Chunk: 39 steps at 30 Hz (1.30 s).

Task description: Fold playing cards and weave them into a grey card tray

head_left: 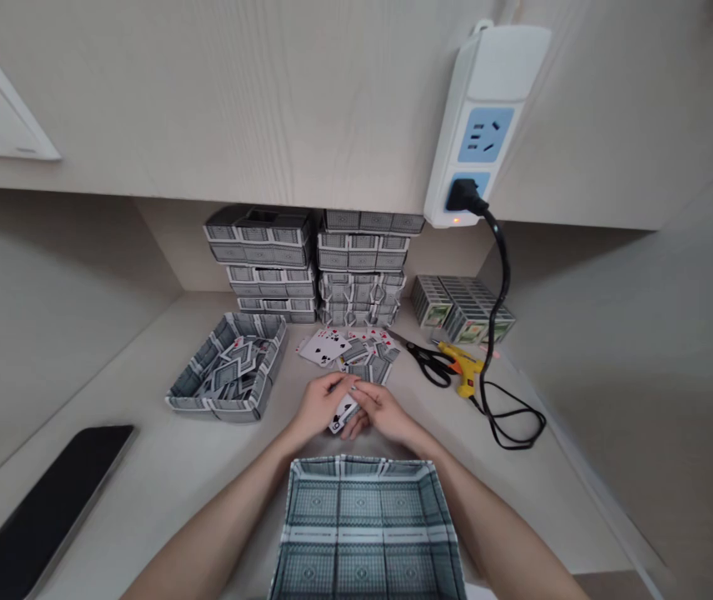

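My left hand [318, 406] and my right hand [383, 410] meet over the desk, both with fingers closed on a folded playing card [343, 412] that shows a black 9. Just in front of my forearms sits an open tray [365, 529] woven from card backs. Beyond my hands lies a loose heap of playing cards [349, 350], some face up with red and black pips.
A second card tray [231, 375] with loose cards stands at the left. Stacked card trays [312, 267] line the back wall. Card boxes [459, 310], scissors [428, 362], a yellow glue gun [464, 367] and its black cord [506, 417] lie right. A dark tablet [43, 508] lies far left. A power strip [481, 125] hangs above.
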Tool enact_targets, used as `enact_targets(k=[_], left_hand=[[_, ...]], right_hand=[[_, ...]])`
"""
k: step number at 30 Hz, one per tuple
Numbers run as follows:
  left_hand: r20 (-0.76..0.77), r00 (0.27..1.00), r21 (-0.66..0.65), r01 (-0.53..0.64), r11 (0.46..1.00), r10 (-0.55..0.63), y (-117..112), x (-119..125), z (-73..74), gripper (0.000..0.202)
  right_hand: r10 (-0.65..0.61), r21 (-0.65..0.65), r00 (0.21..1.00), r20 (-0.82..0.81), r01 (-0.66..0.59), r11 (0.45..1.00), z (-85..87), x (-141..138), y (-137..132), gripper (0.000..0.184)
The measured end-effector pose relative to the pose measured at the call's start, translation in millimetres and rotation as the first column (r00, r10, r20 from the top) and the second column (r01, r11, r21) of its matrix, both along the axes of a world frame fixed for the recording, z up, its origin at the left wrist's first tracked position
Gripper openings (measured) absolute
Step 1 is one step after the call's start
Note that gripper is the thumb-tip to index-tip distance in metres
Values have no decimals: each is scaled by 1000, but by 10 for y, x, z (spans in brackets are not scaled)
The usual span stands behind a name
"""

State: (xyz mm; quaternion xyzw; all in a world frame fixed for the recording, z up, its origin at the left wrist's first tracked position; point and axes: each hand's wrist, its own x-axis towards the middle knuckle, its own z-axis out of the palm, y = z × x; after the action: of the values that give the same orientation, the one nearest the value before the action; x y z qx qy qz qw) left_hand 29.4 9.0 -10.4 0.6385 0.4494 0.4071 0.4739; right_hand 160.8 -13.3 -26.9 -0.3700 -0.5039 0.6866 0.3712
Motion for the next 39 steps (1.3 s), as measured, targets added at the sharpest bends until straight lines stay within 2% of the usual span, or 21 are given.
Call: enact_targets(k=[5, 11, 17, 24, 29, 34, 39], left_hand=[[63, 998, -42, 31, 999, -28, 3, -20, 18, 29], [20, 999, 45, 44, 998, -45, -5, -38, 19, 30], [-52, 999, 119, 14, 993, -8, -19, -31, -13, 31], [-7, 999, 28, 37, 999, -37, -6, -43, -6, 33], [-64, 998, 88, 24, 996, -19, -25, -27, 15, 33], [-72, 997, 81, -20, 996, 25, -32, -11, 11, 33], [13, 994, 34, -106, 994, 106, 16, -30, -56, 30]], right_hand=[[-6, 33, 1000, 21, 5, 999, 29, -6, -19, 36], [-9, 56, 999, 36, 7, 998, 78, 3, -37, 38], [-33, 98, 997, 76, 25, 995, 86, 18, -27, 37], [-58, 173, 990, 132, 35, 984, 90, 8, -41, 33], [-98, 244, 982, 163, 56, 968, 60, 27, -12, 33], [-101, 197, 988, 113, 78, 977, 72, 91, 50, 34], [-191, 73, 975, -112, 200, 977, 114, 159, 104, 34]])
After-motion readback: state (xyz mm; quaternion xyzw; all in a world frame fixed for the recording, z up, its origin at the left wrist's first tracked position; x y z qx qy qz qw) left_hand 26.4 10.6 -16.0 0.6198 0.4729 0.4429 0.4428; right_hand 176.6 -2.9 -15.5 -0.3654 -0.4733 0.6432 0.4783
